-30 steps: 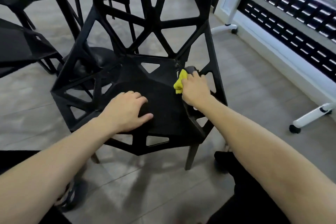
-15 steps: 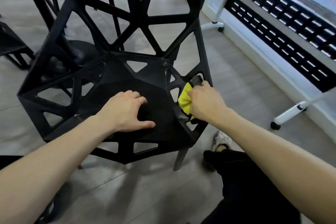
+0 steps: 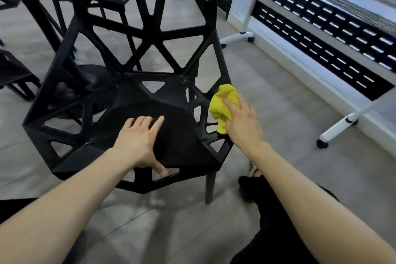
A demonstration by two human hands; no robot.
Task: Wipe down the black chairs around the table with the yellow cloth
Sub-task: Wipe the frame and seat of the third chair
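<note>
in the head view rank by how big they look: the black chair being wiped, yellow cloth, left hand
1. black chair, by far
2. left hand
3. yellow cloth, partly hidden under the right hand, so unsure against the left hand

You have just one camera, and it sits on your head. It looks forward and down, close over your two arms. Your left hand [image 3: 139,141] and right hand [image 3: 242,122] sit near the middle of the picture. Past your fingertips it sees the black chair [image 3: 150,83], then the floor [image 3: 267,83] farther out. No second view shares this.
</note>
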